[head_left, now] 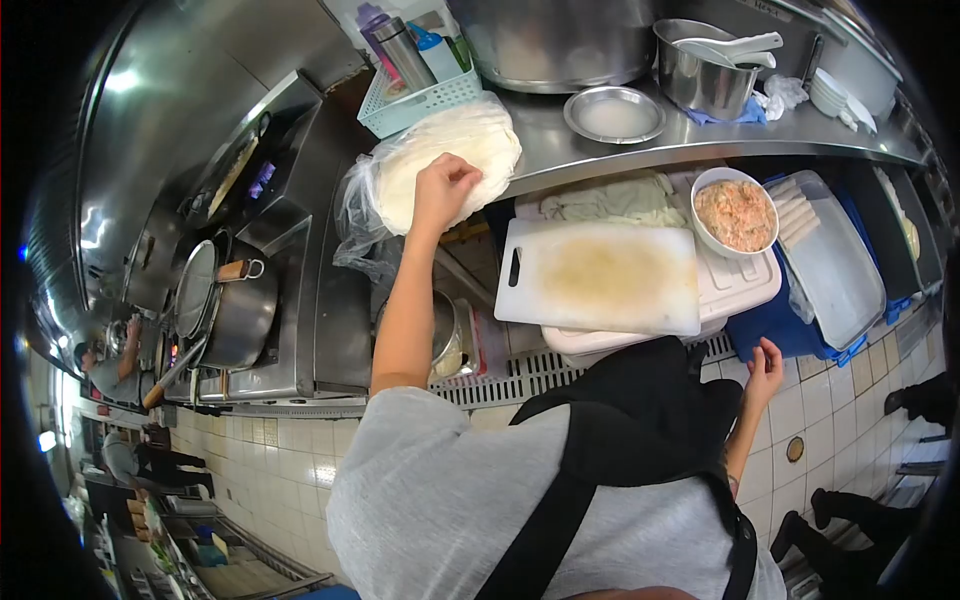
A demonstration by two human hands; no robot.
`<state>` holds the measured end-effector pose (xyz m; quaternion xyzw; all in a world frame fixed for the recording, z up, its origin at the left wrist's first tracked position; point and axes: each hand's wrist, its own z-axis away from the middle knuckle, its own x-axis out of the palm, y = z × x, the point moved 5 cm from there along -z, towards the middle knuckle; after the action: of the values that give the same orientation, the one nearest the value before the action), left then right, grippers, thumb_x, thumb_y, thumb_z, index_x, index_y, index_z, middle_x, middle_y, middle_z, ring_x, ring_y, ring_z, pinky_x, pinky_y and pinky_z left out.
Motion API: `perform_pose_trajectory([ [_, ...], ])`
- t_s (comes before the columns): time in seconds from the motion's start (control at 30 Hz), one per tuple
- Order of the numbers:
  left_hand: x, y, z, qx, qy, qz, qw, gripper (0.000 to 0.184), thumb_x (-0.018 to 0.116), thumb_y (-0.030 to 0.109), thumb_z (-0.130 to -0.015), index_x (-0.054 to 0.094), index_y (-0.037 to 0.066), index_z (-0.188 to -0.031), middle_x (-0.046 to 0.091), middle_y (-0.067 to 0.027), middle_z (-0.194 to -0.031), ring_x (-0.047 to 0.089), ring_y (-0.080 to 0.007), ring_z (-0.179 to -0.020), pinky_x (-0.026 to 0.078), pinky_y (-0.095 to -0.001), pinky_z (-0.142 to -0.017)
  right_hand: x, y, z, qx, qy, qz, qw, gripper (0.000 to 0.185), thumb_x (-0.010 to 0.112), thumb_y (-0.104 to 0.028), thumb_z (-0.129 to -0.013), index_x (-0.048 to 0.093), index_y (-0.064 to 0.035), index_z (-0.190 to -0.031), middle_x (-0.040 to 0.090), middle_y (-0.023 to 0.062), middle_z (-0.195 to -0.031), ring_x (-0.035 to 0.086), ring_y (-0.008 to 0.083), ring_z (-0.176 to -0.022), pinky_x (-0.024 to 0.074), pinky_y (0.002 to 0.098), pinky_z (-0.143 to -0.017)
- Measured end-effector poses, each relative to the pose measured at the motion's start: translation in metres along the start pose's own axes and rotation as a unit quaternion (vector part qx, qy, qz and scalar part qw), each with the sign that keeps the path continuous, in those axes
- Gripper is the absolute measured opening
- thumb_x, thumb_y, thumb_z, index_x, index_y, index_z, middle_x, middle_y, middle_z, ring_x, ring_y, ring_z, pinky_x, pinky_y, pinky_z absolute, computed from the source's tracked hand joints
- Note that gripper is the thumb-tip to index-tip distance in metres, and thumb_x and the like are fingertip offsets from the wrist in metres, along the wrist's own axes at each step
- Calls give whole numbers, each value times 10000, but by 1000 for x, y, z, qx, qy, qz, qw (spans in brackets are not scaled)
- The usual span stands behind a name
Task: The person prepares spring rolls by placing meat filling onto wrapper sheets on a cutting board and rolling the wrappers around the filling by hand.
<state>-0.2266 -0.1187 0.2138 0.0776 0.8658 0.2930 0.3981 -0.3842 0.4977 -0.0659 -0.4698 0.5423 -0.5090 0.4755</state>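
My left hand (447,190) reaches over a stack of thin, round, white dough wrappers (400,160) lying in clear plastic on the steel counter. Its thumb and fingers are pinched together at the top wrapper; the exact grip is partly hidden. My right hand (765,372) hangs low at my side with loosely bent fingers apart, holding nothing. In front of me a white cutting board (600,275) with a yellowish stain rests on a white lidded box (740,285). A white bowl (735,212) of orange-pink shredded filling sits at the board's far right. Pale rolls (793,215) lie in a metal tray (835,265).
Along the counter stand a mint basket (415,103) with bottles, a large pot (560,45), a metal dish (614,115) and a steel pot with ladles (705,75). Stoves and a handled pot (245,315) are at left. Other people (115,370) stand farther off.
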Motion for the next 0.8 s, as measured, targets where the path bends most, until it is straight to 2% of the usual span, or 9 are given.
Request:
perform_pose_trajectory([
  [0.13, -6, -7, -7, -40, -67, 47, 996, 134, 796, 121, -788, 756, 15, -859, 706, -76, -904, 677, -180, -796, 529, -296, -738, 9, -14, 6, 10, -8, 1, 1000, 207, 666, -147, -934, 672, -104, -1137, 660, -39, -1056, 585, 60, -906, 438, 212, -711],
  [0.33, -12, 4, -3, 11, -78, 19, 997, 118, 780, 83, -782, 757, 3, -865, 710, -76, -920, 683, -177, -829, 540, -286, -787, 36, -31, 11, 0, -44, 3, 999, 194, 664, -132, -932, 676, -84, -1119, 651, -40, -977, 555, 49, -818, 419, 199, -663],
  [0.47, -11, -11, -8, -9, -102, 42, 994, 120, 773, 80, -777, 726, -3, -850, 690, -81, -913, 681, -183, -824, 540, -298, -787, 58, -43, 13, -6, -64, -20, 998, 184, 658, -91, -927, 672, -59, -1108, 651, -24, -962, 544, 39, -806, 415, 197, -660],
  [0.57, -11, 7, -8, 50, -100, -27, 993, 124, 762, 71, -775, 685, -4, -837, 667, -89, -885, 666, -200, -798, 530, -307, -752, 85, -59, 13, -23, -120, -3, 993, 163, 646, -52, -923, 671, -33, -1083, 658, -2, -967, 580, 60, -846, 455, 216, -709],
  [0.6, -13, 17, -4, 79, -92, -56, 991, 127, 758, 69, -776, 670, -3, -833, 658, -92, -873, 660, -206, -787, 524, -310, -739, 99, -62, 11, -90, -140, -9, 986, 147, 635, -30, -918, 671, -12, -1059, 667, 24, -966, 611, 94, -889, 487, 246, -778],
  [0.63, -11, 27, 0, 113, -86, -81, 986, 131, 754, 67, -777, 655, -3, -828, 650, -95, -860, 653, -212, -777, 519, -313, -726, 115, -71, 15, -89, -156, 8, 984, 146, 633, -20, -903, 673, -2, -1043, 677, 49, -988, 631, 127, -922, 497, 271, -827],
  [0.67, -11, 27, 2, 103, -76, -59, 990, 127, 750, 63, -776, 650, 1, -824, 644, -98, -852, 645, -218, -767, 511, -314, -713, 130, -86, 22, -95, -180, 46, 978, 152, 633, -16, -887, 674, -5, -1032, 684, 62, -1012, 645, 141, -930, 504, 276, -836],
  [0.73, -11, 10, 4, 96, -65, 8, 993, 109, 737, 45, -778, 643, 4, -816, 627, -92, -833, 622, -200, -748, 496, -295, -706, 162, -105, 32, -180, -207, 67, 959, 168, 617, -24, -879, 681, -26, -1034, 652, 58, -1021, 646, 174, -930, 526, 300, -842],
  [0.8, -13, -3, 3, 67, -68, 23, 995, 63, 707, 10, -813, 663, -14, -852, 633, -67, -856, 604, -146, -763, 484, -266, -710, 193, -119, 44, -113, -267, 37, 956, 188, 627, -17, -853, 692, -47, -1027, 643, 64, -1022, 636, 167, -913, 539, 301, -803],
])
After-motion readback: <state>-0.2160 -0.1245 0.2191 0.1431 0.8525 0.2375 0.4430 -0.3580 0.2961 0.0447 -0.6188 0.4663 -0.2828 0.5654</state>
